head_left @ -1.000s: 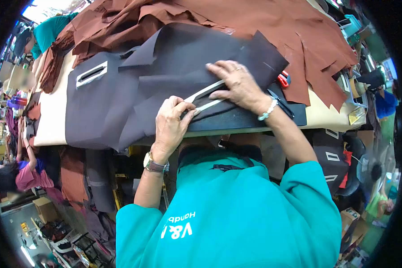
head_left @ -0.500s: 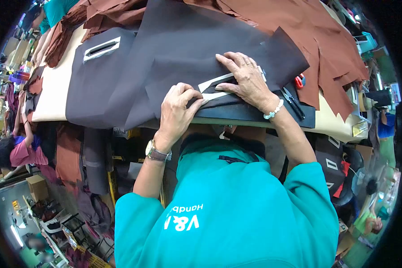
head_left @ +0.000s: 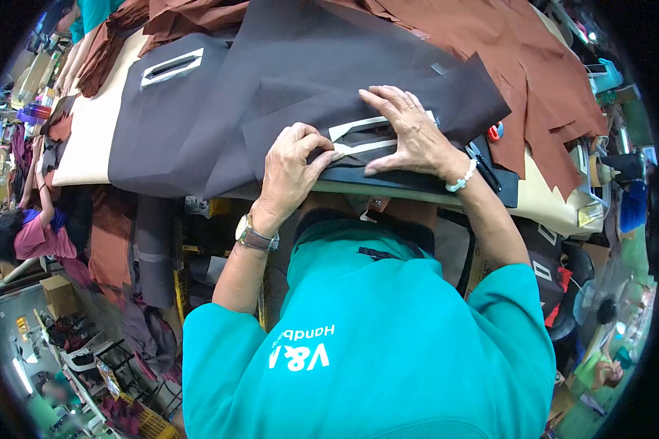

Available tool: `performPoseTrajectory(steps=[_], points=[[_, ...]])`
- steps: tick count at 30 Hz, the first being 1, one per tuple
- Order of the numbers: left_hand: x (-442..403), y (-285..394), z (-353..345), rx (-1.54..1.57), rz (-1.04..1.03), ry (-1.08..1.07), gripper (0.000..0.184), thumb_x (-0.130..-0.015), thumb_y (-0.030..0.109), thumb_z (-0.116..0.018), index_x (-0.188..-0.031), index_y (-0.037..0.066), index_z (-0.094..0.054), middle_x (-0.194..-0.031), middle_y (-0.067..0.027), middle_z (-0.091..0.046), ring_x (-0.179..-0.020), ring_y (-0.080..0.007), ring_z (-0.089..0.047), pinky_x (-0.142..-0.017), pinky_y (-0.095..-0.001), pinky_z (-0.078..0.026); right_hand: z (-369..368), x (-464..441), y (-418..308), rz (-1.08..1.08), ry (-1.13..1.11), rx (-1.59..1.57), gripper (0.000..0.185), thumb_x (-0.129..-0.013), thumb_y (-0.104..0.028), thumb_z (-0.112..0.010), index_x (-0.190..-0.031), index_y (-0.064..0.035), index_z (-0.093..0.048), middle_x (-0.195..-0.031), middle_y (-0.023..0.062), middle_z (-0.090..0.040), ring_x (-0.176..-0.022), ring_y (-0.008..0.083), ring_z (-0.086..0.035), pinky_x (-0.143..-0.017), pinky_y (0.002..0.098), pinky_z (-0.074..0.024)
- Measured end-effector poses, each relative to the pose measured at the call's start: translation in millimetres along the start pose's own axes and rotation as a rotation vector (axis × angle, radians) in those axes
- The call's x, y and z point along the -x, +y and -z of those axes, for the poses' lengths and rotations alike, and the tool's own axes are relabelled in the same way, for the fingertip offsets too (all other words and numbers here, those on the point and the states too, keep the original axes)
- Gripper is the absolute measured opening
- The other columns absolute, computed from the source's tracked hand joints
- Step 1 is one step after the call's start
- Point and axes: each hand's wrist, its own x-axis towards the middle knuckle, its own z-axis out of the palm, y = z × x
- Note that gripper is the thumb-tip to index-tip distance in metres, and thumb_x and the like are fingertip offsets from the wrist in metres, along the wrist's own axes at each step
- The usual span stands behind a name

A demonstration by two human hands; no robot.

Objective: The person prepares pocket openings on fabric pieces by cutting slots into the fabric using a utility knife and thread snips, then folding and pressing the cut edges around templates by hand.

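Observation:
A dark brown sheet of material (head_left: 307, 55) lies over the table in front of me. Near its close edge is a long slot bordered by white strips (head_left: 370, 146). My left hand (head_left: 289, 168) is closed, thumb and forefinger pinching the left end of the lower white strip. Over the slot's right end, my right hand (head_left: 415, 143) is open, its fingers spread and thumb apart; it rests on or just above the material. That hand hides the right part of the slot. A black board (head_left: 417, 183) shows under the sheet's near edge.
A second white-bordered slot (head_left: 172, 67) is in the dark material at left. Reddish-brown pieces (head_left: 542, 80) cover the right and back. Red-handled scissors (head_left: 496, 132) and a black pen-like tool (head_left: 483, 170) lie right of my right hand. A co-worker in pink (head_left: 44, 238) is at far left.
My right hand has shifted slightly right and its thumb has moved off the lower white strip toward me. My left hand keeps its pinch at the strip's left end.

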Motion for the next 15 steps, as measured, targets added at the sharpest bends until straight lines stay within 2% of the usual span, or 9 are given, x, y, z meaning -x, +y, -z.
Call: performPoseTrajectory(steps=[2, 3, 5, 6, 7, 9, 10, 12, 15], points=[[-1.5, -1.0, 1.6, -0.005, 0.02, -0.025, 0.016, -0.074, 0.015, -0.071, -0.083, 0.002, -0.065, -0.086, -0.0079, -0.058, -0.085, -0.0231, -0.057, -0.075, -0.0334, -0.045, 9.4, -0.4, 8.3, -0.056, -0.038, -0.073, 0.108, -0.05, -0.059, -0.078, -0.135, -0.006, -0.038, -0.135, 0.0207, -0.039, -0.129, 0.0382, -0.03, -0.107, 0.0474, -0.0239], [-4.3, -1.5, 4.8, 0.04, 0.053, -0.027, 0.018, -0.074, 0.016, -0.071, -0.085, 0.003, -0.066, -0.088, -0.0083, -0.059, -0.086, -0.0234, -0.057, -0.076, -0.0334, -0.045, 16.5, -2.7, 10.9, -0.109, -0.01, -0.136, 0.097, -0.059, -0.054, -0.076, -0.134, -0.0038, -0.038, -0.134, 0.0217, -0.039, -0.128, 0.0375, -0.032, -0.106, 0.0449, -0.0267], [-11.8, -2.8, 13.8, 0.127, 0.115, -0.022, 0.021, -0.075, 0.018, -0.072, -0.089, 0.003, -0.067, -0.092, -0.0091, -0.061, -0.09, -0.024, -0.058, -0.078, -0.0333, -0.046, 24.2, -15.8, 22.2, -0.259, 0.056, -0.282, 0.081, -0.072, -0.046, -0.07, -0.132, -0.002, -0.04, -0.132, 0.0217, -0.042, -0.125, 0.0352, -0.038, -0.104, 0.0406, -0.0317], [-15.7, -6.8, 17.4, -0.097, 0.04, 0.084, 0.029, -0.076, 0.023, -0.071, -0.097, 0.004, -0.066, -0.1, -0.0111, -0.062, -0.094, -0.0262, -0.058, -0.081, -0.0347, -0.046, 29.7, -23.3, 25.7, -0.242, 0.058, -0.256, 0.061, -0.082, -0.035, -0.062, -0.129, -0.0006, -0.043, -0.129, 0.0208, -0.046, -0.12, 0.0329, -0.045, -0.101, 0.0376, -0.0357], [-18.4, -13.1, 18.0, -0.188, -0.026, 0.201, 0.033, -0.075, 0.024, -0.07, -0.099, 0.002, -0.064, -0.103, -0.0129, -0.059, -0.097, -0.0289, -0.056, -0.081, -0.0379, -0.046, 32.8, -30.8, 27.6, -0.237, 0.077, -0.296, 0.048, -0.085, -0.025, -0.059, -0.125, -0.0008, -0.048, -0.123, 0.0199, -0.052, -0.114, 0.0315, -0.051, -0.098, 0.037, -0.0397], [-19.8, -26.7, 20.3, -0.354, -0.049, 0.318, 0.034, -0.076, 0.025, -0.069, -0.1, 0.001, -0.063, -0.102, -0.0144, -0.06, -0.097, -0.0302, -0.056, -0.081, -0.0388, -0.046, 29.8, -44.8, 33.3, -0.24, 0.011, -0.406, 0.039, -0.086, -0.017, -0.056, -0.121, -0.0015, -0.051, -0.117, 0.019, -0.057, -0.109, 0.03, -0.056, -0.094, 0.0361, -0.0436], [-17.6, -32.8, 21.4, -0.323, 0.009, 0.28, 0.032, -0.077, 0.024, -0.069, -0.1, 0.002, -0.063, -0.1, -0.0139, -0.06, -0.095, -0.0294, -0.057, -0.08, -0.0378, -0.046, 27.4, -50.3, 29.8, -0.193, 0.001, -0.394, 0.035, -0.086, -0.014, -0.055, -0.12, -0.0021, -0.053, -0.116, 0.0176, -0.059, -0.106, 0.0279, -0.058, -0.092, 0.0352, -0.0455], [-10.0, -40.0, 23.8, -0.257, 0.13, 0.202, 0.028, -0.078, 0.022, -0.068, -0.099, 0.003, -0.064, -0.095, -0.0128, -0.062, -0.09, -0.0279, -0.059, -0.079, -0.0359, -0.046, 24.3, -59.2, 20.6, -0.13, -0.056, -0.361, 0.038, -0.083, -0.016, -0.059, -0.118, -0.0026, -0.054, -0.115, 0.0173, -0.058, -0.105, 0.0297, -0.057, -0.091, 0.0365, -0.0457], [-5.1, -32.0, 23.4, -0.239, 0.204, 0.169, 0.021, -0.079, 0.019, -0.067, -0.091, 0.002, -0.065, -0.084, -0.0117, -0.061, -0.079, -0.0263, -0.059, -0.071, -0.0355, -0.046, 14.7, -72.3, 9.7, 0.025, -0.075, -0.216, 0.043, -0.077, -0.022, -0.064, -0.116, -0.0052, -0.056, -0.112, 0.0164, -0.058, -0.105, 0.0327, -0.054, -0.092, 0.0387, -0.0434]])
